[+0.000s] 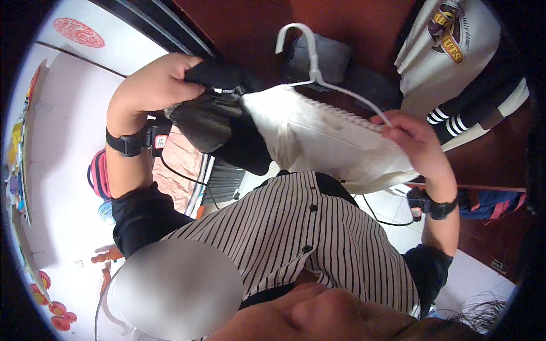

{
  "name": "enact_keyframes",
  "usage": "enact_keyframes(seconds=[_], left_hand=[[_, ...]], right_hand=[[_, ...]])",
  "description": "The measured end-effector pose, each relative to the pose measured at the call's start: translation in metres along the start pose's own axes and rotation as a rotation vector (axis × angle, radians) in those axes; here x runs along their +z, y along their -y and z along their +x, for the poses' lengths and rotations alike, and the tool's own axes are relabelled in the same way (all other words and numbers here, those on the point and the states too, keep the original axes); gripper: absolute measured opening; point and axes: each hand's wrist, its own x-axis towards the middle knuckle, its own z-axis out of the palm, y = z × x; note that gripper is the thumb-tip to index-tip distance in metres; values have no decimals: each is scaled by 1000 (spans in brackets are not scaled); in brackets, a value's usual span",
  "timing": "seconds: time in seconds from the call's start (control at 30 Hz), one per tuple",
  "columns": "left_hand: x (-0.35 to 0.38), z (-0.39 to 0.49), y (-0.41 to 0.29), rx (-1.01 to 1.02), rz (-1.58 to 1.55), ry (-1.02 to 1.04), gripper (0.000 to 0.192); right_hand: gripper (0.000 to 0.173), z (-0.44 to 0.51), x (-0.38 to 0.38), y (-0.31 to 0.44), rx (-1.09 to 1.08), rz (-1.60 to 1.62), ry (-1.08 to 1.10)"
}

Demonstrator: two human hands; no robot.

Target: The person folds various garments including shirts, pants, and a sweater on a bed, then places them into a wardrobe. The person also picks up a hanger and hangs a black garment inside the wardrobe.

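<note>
In front of my striped shirt, a white garment [298, 128] with a braided edge hangs on a white plastic hanger [314, 64]. The hook points up and away from me, and the hanger's left arm runs under the cloth. My right hand [405, 136] grips the hanger's right end together with the garment's edge. Black fabric [222, 132] with a small white label adjoins the white cloth on the left. My left hand [170, 85] pinches this black fabric near its upper edge. Whether black and white belong to one garment, I cannot tell.
Beyond the hanger, folded grey cloth [320, 57] lies in a dark red wardrobe [247, 25]. A cream printed garment [452, 42] and a black one with white stripes [473, 111] hang at right. Cables run from both wrist straps. A pink sheet [181, 164] lies at left.
</note>
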Motion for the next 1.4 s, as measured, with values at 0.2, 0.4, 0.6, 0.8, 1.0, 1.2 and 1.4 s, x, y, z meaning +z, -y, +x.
enact_keyframes(seconds=[0.2, 0.4, 0.6, 0.8, 1.0, 1.2, 1.4], left_hand=[[-4, -13, 20, -134, -417, 22, 30], [-7, 0, 32, -160, -516, -72, 35], [12, 23, 8, -59, -464, 99, 34], [11, 29, -18, -12, -535, 39, 36], [19, 24, -39, 215, -590, -57, 62], [17, 32, -56, 189, -595, -190, 66], [19, 31, -45, 223, -432, -470, 47]], right_hand=[[17, -26, -10, -11, 152, 130, -42], [14, -43, -25, 0, 85, -32, -131], [13, -22, 14, -13, -163, -169, 100], [7, 0, 12, -39, -237, 133, -143], [11, 6, 12, -6, -316, 442, -501], [10, 51, 32, 25, -643, 196, -830], [10, 93, 49, 23, -766, 159, -990]])
